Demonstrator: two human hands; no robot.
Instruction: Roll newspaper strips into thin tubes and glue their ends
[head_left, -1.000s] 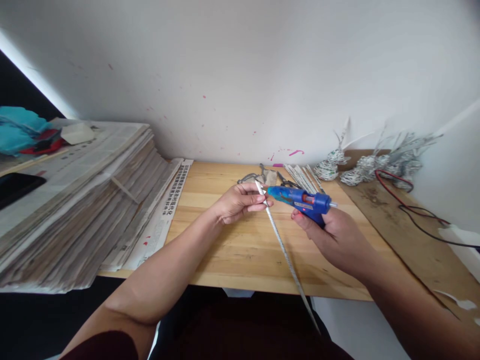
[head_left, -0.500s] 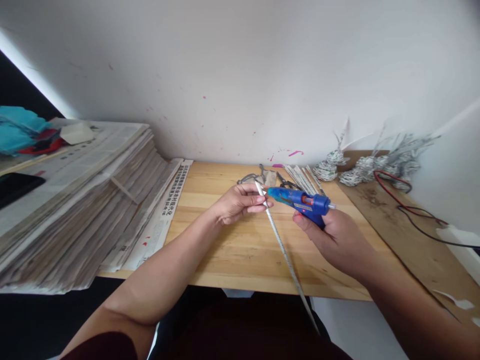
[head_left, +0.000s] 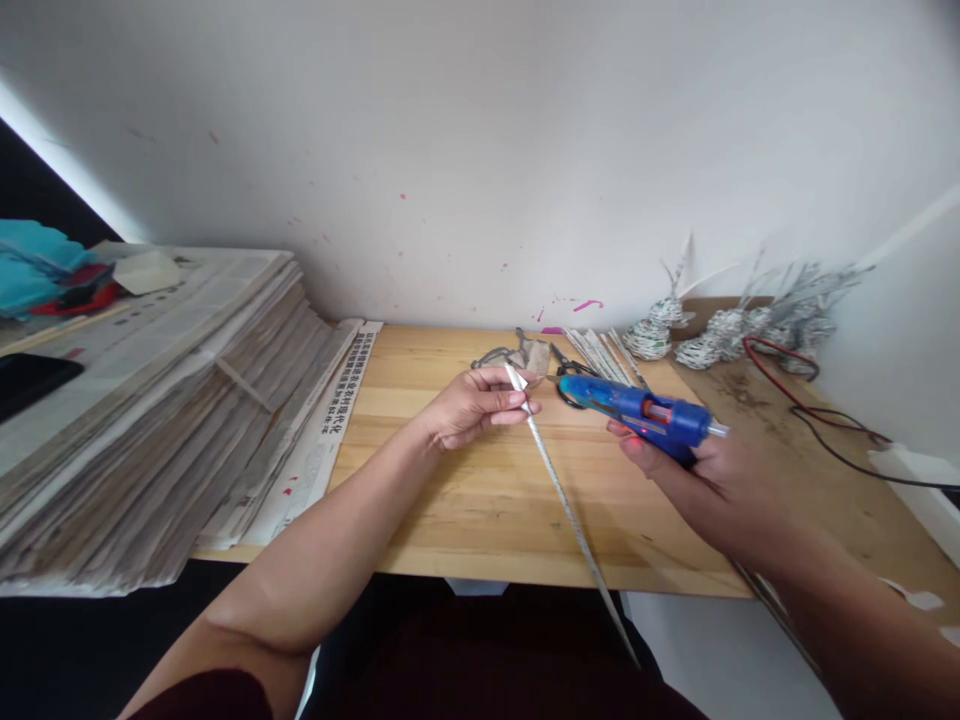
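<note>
My left hand (head_left: 480, 408) pinches the upper end of a long, thin rolled-paper stick (head_left: 561, 495) between thumb and fingers. The stick slants down past the table's front edge toward my lap. Its top end is white and pointed, with a loose paper flap. In my right hand (head_left: 705, 490) is a blue glue gun (head_left: 634, 405), its fingers wrapped round the handle. The nozzle points left at the stick's tip, a short gap away from it. A clear glue stick pokes out of the gun's rear. The grip is mostly hidden behind my right hand.
A tall stack of newspapers (head_left: 172, 430) stands on the left, a phone (head_left: 37, 385) on top. Behind my hands lie scissors (head_left: 574, 365) and more paper sticks (head_left: 600, 352). Woven paper figures (head_left: 720, 338) and a red-black cable (head_left: 795, 400) are at the back right.
My right hand has drawn the glue gun away to the right, widening the gap between nozzle and stick tip. My left hand stays nearly still, holding the stick.
</note>
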